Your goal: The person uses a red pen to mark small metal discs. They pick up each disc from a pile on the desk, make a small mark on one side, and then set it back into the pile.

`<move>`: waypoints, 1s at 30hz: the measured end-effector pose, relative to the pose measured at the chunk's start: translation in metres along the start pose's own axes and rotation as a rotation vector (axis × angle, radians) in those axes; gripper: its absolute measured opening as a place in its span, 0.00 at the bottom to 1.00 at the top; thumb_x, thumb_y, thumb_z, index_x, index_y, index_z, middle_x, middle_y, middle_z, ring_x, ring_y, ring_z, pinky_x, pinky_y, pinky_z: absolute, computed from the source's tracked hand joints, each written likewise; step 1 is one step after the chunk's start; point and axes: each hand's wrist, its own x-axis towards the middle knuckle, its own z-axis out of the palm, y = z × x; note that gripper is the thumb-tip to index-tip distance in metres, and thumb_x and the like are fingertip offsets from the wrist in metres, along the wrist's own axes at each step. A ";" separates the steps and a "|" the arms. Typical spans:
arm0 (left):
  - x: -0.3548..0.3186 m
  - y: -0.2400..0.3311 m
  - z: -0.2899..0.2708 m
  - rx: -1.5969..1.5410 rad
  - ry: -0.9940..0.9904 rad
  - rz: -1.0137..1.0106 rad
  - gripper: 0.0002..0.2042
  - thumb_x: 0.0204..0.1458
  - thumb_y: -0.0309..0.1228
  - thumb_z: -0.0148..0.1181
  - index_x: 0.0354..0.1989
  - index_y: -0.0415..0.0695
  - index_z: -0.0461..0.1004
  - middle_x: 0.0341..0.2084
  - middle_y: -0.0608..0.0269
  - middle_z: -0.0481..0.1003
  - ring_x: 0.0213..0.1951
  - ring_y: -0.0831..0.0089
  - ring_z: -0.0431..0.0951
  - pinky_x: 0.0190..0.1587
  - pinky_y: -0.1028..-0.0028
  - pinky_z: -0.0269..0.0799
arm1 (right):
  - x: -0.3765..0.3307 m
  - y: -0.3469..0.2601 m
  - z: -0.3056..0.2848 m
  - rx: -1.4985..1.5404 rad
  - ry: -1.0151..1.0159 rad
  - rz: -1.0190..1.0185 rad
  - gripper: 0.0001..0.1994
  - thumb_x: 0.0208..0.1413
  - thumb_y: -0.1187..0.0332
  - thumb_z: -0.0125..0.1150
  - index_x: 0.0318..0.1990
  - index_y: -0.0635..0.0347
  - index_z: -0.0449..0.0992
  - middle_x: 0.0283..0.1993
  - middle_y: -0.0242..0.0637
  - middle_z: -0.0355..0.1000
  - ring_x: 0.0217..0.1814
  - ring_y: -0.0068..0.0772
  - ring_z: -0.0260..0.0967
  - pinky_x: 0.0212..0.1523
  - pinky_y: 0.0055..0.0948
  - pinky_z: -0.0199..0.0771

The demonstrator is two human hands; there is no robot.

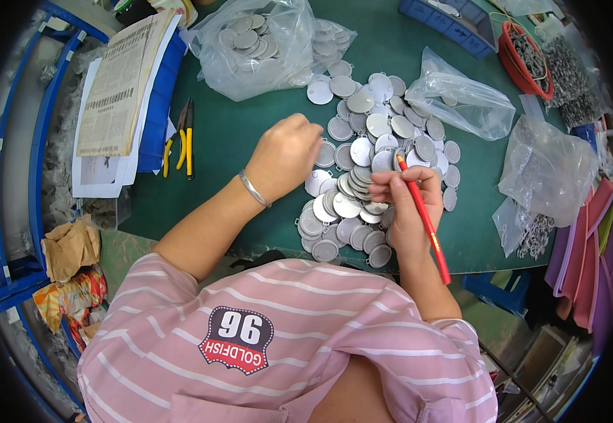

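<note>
A spread heap of round silver metal discs (380, 127), many with small loops on the rim, lies on the green tabletop (236, 134). At the heap's left edge is my left hand (285, 155), back upward, its fingers curled in and mostly out of sight; whatever they hold is hidden. A red pencil (426, 222) slants through my right hand (412, 204), which is closed round it over the heap's right side. The pencil's tip points away from me, close to the discs. Several discs stand in an overlapping row between my hands.
Beyond the heap are a clear bag of discs (250, 49) and a crumpled clear bag (461, 102). Yellow-handled pliers (187, 141) lie at left beside newspaper (120, 92). A blue bin (454, 28), a red basket (525, 60) and a plastic bag (549, 162) stand right.
</note>
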 end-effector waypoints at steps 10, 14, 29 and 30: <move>0.000 0.046 0.003 -0.962 -0.159 -0.483 0.08 0.43 0.22 0.61 0.32 0.36 0.70 0.26 0.64 0.73 0.29 0.81 0.74 0.32 0.82 0.71 | 0.007 -0.004 0.017 -0.117 -0.018 -0.035 0.09 0.48 0.78 0.58 0.34 0.61 0.64 0.27 0.29 0.66 0.26 0.15 0.64 0.26 0.14 0.66; -0.011 0.042 0.015 -1.114 -0.262 -0.611 0.09 0.45 0.25 0.61 0.32 0.36 0.69 0.25 0.63 0.74 0.27 0.79 0.74 0.29 0.82 0.70 | 0.008 0.002 0.009 -0.030 -0.086 0.035 0.09 0.50 0.79 0.55 0.35 0.61 0.62 0.28 0.31 0.67 0.26 0.16 0.66 0.22 0.14 0.67; 0.002 0.019 0.036 -0.508 -0.021 -0.400 0.11 0.43 0.29 0.62 0.33 0.36 0.71 0.28 0.63 0.70 0.23 0.78 0.71 0.26 0.78 0.70 | 0.014 0.003 -0.006 -0.234 0.077 -0.141 0.04 0.52 0.80 0.49 0.33 0.62 0.63 0.32 0.38 0.70 0.29 0.18 0.65 0.32 0.17 0.68; 0.005 0.021 0.036 -0.408 -0.041 -0.333 0.12 0.42 0.30 0.63 0.32 0.36 0.71 0.28 0.62 0.70 0.23 0.77 0.71 0.26 0.78 0.69 | 0.014 0.002 -0.008 -0.236 0.075 -0.117 0.04 0.52 0.80 0.49 0.33 0.62 0.62 0.32 0.38 0.70 0.29 0.19 0.65 0.33 0.17 0.68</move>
